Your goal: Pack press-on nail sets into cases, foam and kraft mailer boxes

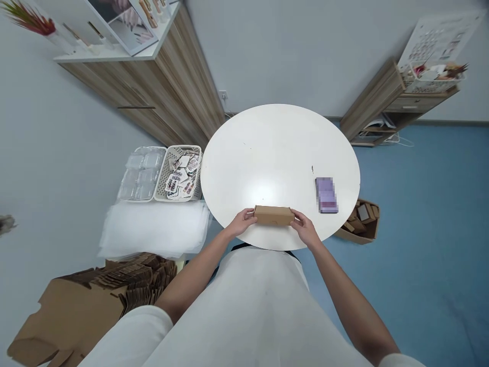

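Note:
A small brown cardboard box (274,216), long and narrow with its lid down, is held at the near edge of the white oval table (267,148). My left hand (242,223) grips its left end, thumb toward me and fingers at the far side. At the right end my right hand (304,228) holds it the same way, fingers bent around the corner. Whether the box rests on the table or sits slightly above it, I cannot tell.
A purple phone-like object (326,195), pixelated, lies at the table's right. Left stand a basket of printed cards (163,178), clear plastic trays (140,173), white sheets (153,229) and flattened cardboard (84,300). A carton of small boxes (372,235) is on the floor at right.

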A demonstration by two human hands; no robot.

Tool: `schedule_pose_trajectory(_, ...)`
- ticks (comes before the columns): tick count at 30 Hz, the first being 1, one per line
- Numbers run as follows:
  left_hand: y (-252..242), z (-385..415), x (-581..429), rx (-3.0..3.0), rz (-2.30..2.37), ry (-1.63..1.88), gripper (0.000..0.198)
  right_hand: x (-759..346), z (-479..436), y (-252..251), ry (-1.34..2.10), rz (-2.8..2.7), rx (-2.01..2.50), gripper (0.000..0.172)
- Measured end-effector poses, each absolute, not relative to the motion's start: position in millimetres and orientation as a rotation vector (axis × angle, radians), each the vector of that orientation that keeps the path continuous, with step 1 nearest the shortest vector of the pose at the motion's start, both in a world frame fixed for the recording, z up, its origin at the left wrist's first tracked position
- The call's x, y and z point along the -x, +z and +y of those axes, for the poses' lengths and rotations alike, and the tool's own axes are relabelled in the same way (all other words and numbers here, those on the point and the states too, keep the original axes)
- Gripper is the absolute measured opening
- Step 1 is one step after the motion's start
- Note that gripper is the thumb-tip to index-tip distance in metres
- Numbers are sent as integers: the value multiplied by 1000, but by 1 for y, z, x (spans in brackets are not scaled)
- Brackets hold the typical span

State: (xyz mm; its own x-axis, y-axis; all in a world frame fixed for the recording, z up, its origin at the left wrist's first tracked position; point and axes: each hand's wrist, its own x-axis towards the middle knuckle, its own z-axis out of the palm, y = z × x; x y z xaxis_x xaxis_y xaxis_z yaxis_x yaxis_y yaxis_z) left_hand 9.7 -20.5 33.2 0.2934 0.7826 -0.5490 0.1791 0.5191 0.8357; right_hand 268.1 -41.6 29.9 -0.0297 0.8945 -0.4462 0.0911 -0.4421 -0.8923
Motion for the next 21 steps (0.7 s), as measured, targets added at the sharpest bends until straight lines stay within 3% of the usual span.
schedule_pose_trajectory(5,9,-32,0,-1048,1196,620,49,-250,-66,12,1488,-1059,1582,56)
schedule_pose_trajectory(13,7,-33,6,-1276,1483,439,47,-219,-82,10,1422,-1105,1767,70)
schedule_pose_trajectory(21,5,-30,3,-1456,1587,242,60,-210,-80,3,1189,-1167,2110,59)
